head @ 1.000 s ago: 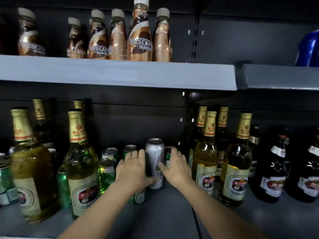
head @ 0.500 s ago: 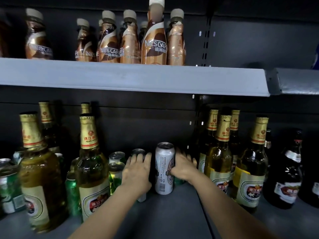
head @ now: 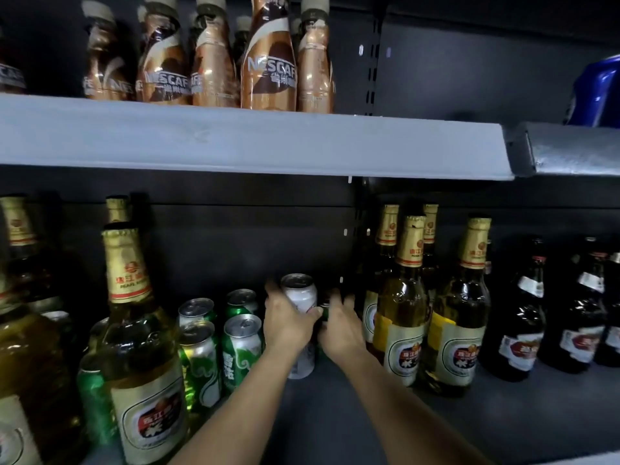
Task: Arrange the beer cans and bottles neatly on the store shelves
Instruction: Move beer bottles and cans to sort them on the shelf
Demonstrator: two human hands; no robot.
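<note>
Head view: left hand (head: 288, 322) grips tall silver aluminium can (head: 299, 298), right hand (head: 340, 325) holds small green can (head: 324, 310); next, probably line both up.

On the lower shelf (head: 335, 414), cans (head: 241, 350) are standing between bottles (head: 141, 347) at left and bottles (head: 406, 317) at right; coffee bottles (head: 268, 62) are sitting on the shelf above (head: 235, 142).

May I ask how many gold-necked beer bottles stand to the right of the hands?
4 gold-necked bottles: one front left, one front right, and two partly hidden behind them. Others may be hidden further back.
</note>
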